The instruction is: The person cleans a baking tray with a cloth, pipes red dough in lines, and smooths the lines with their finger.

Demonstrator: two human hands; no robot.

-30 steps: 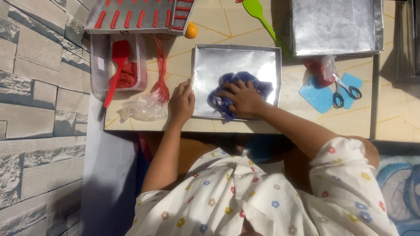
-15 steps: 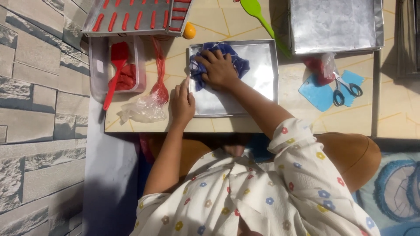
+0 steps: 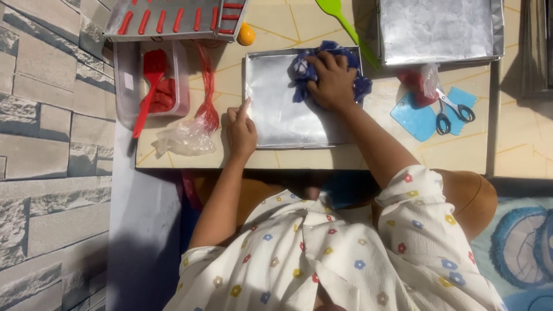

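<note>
Head view looked down on a tiled surface [image 3: 518, 155] where a shallow metal tray [image 3: 276, 109] lay in front of the person. The right hand [image 3: 331, 80] was closed down on a crumpled blue cloth [image 3: 305, 72], pressing it into the tray's far right corner. The left hand [image 3: 241, 129] rested on the tray's left rim, fingers loosely curled, forefinger extended, holding nothing. A red whisk [image 3: 206, 86] and crinkled clear plastic [image 3: 181, 138] lay just left of it; scissors [image 3: 452, 112] lay to the right.
</note>
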